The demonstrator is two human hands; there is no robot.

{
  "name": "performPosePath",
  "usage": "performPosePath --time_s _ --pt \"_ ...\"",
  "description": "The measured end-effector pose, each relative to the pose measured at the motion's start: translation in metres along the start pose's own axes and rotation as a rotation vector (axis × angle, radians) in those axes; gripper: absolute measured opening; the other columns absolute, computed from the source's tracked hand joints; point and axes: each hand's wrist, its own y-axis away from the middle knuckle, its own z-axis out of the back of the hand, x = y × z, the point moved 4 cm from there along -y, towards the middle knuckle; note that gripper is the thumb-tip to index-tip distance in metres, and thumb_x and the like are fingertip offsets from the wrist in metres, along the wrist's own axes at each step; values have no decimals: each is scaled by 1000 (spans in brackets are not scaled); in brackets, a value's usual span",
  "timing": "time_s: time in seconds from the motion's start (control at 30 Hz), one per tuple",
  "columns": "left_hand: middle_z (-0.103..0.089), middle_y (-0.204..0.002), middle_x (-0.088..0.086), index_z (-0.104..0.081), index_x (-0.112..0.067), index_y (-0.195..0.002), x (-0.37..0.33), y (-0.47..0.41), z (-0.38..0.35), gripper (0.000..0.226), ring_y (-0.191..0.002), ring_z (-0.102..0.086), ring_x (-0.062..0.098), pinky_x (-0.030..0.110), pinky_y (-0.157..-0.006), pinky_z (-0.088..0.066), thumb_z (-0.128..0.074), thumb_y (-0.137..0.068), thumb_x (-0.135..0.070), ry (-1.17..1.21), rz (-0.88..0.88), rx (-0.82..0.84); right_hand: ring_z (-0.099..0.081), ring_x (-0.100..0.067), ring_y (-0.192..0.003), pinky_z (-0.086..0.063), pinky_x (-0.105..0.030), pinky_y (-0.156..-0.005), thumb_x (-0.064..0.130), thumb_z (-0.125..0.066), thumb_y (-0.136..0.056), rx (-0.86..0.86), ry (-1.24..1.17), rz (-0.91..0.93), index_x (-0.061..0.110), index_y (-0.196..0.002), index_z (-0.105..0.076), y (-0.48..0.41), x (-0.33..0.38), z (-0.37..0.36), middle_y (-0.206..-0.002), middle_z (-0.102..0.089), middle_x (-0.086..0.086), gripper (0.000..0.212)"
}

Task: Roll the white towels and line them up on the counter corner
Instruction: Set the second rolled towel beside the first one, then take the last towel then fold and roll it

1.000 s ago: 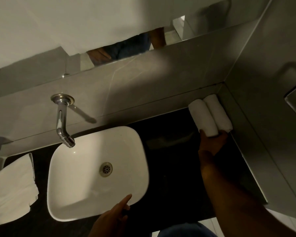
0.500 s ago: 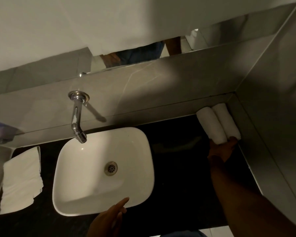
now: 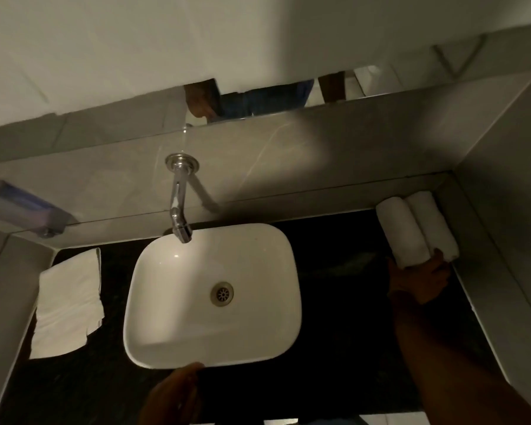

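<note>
Two rolled towels: side by side right of the sink, long axes toward the back wall. Right hand cups their near ends. Flat towel: left of sink, nearer the empty left hand.

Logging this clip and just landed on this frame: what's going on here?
A person is tidying towels at a bathroom sink. The right hand presses against the near ends of two rolled towels lying side by side in the right counter corner. The left hand hovers by the sink's front rim, holding nothing. A flat towel lies unrolled on the counter left of the sink.
</note>
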Motion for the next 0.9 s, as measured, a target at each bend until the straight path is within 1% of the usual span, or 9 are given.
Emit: performPosePath --time_s 0.1,0.17,0.23,0.33,0.43,0.57,0.67,0.8,0.9 --pt "-76 -106 3 -72 -33 -109 24 -1 28 39 -97 -74 24 39 -89 -58 -76 -84 -3 13 53 -531 -29 -34 -148 -22 -49 -121 46 -79 -82 -92 67 65 16 -157 -28 26 14 -7 -161 -29 -17 95" --pt "-75 -97 13 -75 -20 -102 49 -8 44 36 -88 -74 34 46 -81 -58 -76 -79 8 46 134 -625 -34 -34 -146 -26 -52 -119 47 -77 -84 -110 24 96 16 -155 -32 52 32 -13 -158 -35 -15 89" --pt "-73 -92 19 -73 -10 -95 83 -15 69 28 -82 -71 38 47 -77 -55 -75 -78 12 30 135 -690 -42 -36 -140 -34 -54 -116 40 -78 -86 -109 -59 224 12 -150 -38 95 60 -25 -151 -45 -16 81" --pt "-70 -88 22 -67 -13 -95 143 -26 110 26 -79 -68 38 45 -74 -51 -74 -80 8 60 156 -708 -52 -31 -130 -43 -49 -111 26 -78 -87 -79 -184 494 8 -141 -49 175 101 -45 -139 -55 -14 64" --pt "-67 -125 23 -63 -9 -128 199 -21 151 38 -114 -65 41 52 -98 -51 -68 -91 -8 84 228 -685 -51 -22 -126 -46 -46 -107 26 -75 -88 24 -234 724 22 -134 -47 278 131 -77 -135 -50 1 54" --pt "-34 -164 12 -27 -11 -159 267 -25 178 75 -150 -34 28 43 -124 -29 -63 -95 -24 -100 151 -533 -49 -10 -122 -47 -42 -104 33 -66 -90 246 -173 1085 27 -127 -52 411 157 -139 -129 -51 6 40" --pt "-8 -172 3 -5 -15 -163 316 -34 189 84 -158 -10 20 40 -130 -12 -57 -98 -27 -238 219 -401 -54 -15 -119 -45 -30 -104 26 -64 -93 467 -110 1285 24 -119 -62 508 166 -183 -125 -55 4 25" --pt "-22 -169 3 -21 -19 -161 341 -41 209 73 -155 -22 22 46 -128 -19 -54 -97 -18 -300 133 -505 -59 -11 -106 -48 -19 -90 19 -62 -94 733 -26 1416 21 -108 -65 599 164 -228 -119 -54 5 14" --pt "-38 -162 12 -36 -11 -156 356 -57 222 64 -150 -35 32 50 -126 -24 -61 -97 -15 -277 35 -610 -56 -6 -102 -47 -13 -87 23 -57 -96 838 92 1454 23 -106 -63 630 155 -257 -118 -52 9 11"
